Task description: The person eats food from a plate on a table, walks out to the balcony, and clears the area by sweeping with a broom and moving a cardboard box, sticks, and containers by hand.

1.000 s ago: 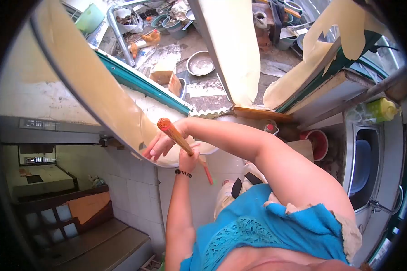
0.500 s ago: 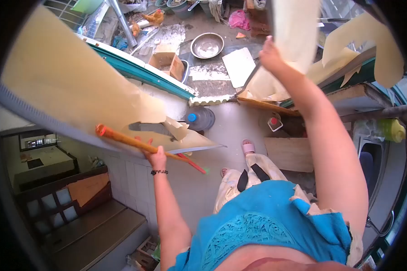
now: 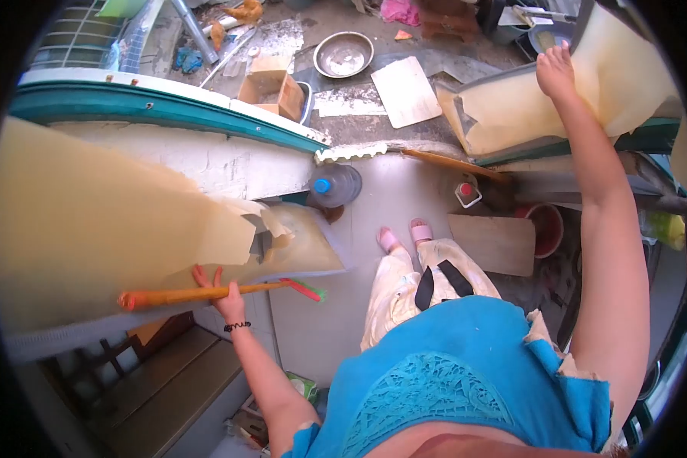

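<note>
My left hand holds the orange handle of a broom across the palm, with a couple of fingers stretched up against the left curtain panel. The broom's small red and green head points right, over the floor. This panel is yellowish plastic sheeting, torn near its free end. My right hand, arm stretched forward, grips the upper edge of the right curtain panel, a similar torn yellowish sheet folded out to the right. My fingertips show above that edge.
A water jug with a blue cap stands by the doorway. A red-capped bottle, a board and a red bucket are at right. Outside lie a metal basin, a cardboard box and a white board.
My right hand has swung the right panel outward and right. My left hand has moved left and down with the broom, shifting the left panel down and uncovering the teal-edged wall.
</note>
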{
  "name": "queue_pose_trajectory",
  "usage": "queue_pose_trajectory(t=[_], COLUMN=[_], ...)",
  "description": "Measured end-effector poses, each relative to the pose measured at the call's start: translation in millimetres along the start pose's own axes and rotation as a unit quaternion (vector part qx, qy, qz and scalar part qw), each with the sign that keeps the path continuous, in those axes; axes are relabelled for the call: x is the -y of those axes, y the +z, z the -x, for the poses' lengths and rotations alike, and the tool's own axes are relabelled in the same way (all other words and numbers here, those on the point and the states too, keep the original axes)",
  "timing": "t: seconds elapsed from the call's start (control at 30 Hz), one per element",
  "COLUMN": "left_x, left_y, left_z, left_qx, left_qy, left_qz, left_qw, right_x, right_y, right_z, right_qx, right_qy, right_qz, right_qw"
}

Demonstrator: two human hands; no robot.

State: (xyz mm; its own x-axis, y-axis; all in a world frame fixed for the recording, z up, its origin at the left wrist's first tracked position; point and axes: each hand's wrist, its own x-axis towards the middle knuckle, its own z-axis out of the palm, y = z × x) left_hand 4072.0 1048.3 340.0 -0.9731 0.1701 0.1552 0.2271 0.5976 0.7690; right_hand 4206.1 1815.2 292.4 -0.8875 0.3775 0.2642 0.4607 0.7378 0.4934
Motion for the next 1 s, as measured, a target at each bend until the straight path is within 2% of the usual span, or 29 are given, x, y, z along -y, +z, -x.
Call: queue_pose_trajectory(t=[0.07,0.1,0.2,0.3,0.33,0.37,0.5,0.63,0.7,0.73,0.8,0.83,0.87,0.93,0.97,1.0], left_x=[1.3,-5.4,15.9,45.6,33.7,17.5,16.0,2.1,16.0,27.8,56.0,70.3,79.0,59.7,38.7,15.1], left_y=[-6.8,-8.7,-26.8,-55.8,-52.1,-51.2,-69.9,-63.1,-75.6,-89.2,-111.8,-121.4,-127.3,-104.4,-82.0,-59.0], left_z=[2.9,4.7,10.4,8.1,-0.7,-2.3,-7.6,-15.7,-8.6,-0.9,22.4,37.6,50.8,59.7,56.2,50.4], left_qx=[0.004,-0.011,-0.051,-0.056,-0.058,-0.062,-0.086,-0.117,-0.055,0.014,0.218,0.29,0.244,0.202,0.185,0.171], left_qy=[-0.037,-0.106,-0.084,-0.058,-0.094,-0.132,-0.208,-0.322,-0.363,-0.375,-0.341,-0.319,-0.354,-0.387,-0.402,-0.417], left_qz=[0.014,0.023,-0.074,-0.117,-0.119,-0.123,-0.172,-0.251,-0.36,-0.452,-0.643,-0.686,-0.645,-0.617,-0.608,-0.599], left_qw=[0.999,0.994,0.992,0.99,0.987,0.982,0.959,0.905,0.858,0.809,0.651,0.586,0.632,0.655,0.659,0.662], right_x=[-2.1,-3.6,1.5,-8.6,-9.6,-9.5,4.6,4.0,-1.5,-5.1,-15.8,-25.8,-30.9,-17.1,-12.7,6.3], right_y=[3.4,-3.1,-33.8,-11.8,-10.2,-11.4,-0.4,23.9,27.6,31.4,47.6,62.1,73.5,58.7,65.5,49.4], right_z=[-5.4,-9.5,-23.4,-22.2,-26.4,-30.2,-36.4,-32.6,-35.7,-38.9,-36.4,-31.8,-31.0,-46.3,-50.2,-59.5], right_qx=[0.007,0.053,0.158,0.154,0.145,0.195,0.28,0.29,0.359,0.389,0.44,0.475,0.51,0.634,0.703,0.742], right_qy=[0.027,0.035,0.101,0.146,0.163,0.17,0.184,0.177,0.195,0.202,0.198,0.21,0.221,0.21,0.163,0.077], right_qz=[-0.003,0.031,0.056,0.071,0.069,0.089,0.116,0.133,0.15,0.159,0.175,0.169,0.164,0.143,0.152,0.169], right_qw=[1.0,0.998,0.981,0.975,0.974,0.962,0.935,0.931,0.9,0.885,0.858,0.837,0.815,0.731,0.676,0.644])
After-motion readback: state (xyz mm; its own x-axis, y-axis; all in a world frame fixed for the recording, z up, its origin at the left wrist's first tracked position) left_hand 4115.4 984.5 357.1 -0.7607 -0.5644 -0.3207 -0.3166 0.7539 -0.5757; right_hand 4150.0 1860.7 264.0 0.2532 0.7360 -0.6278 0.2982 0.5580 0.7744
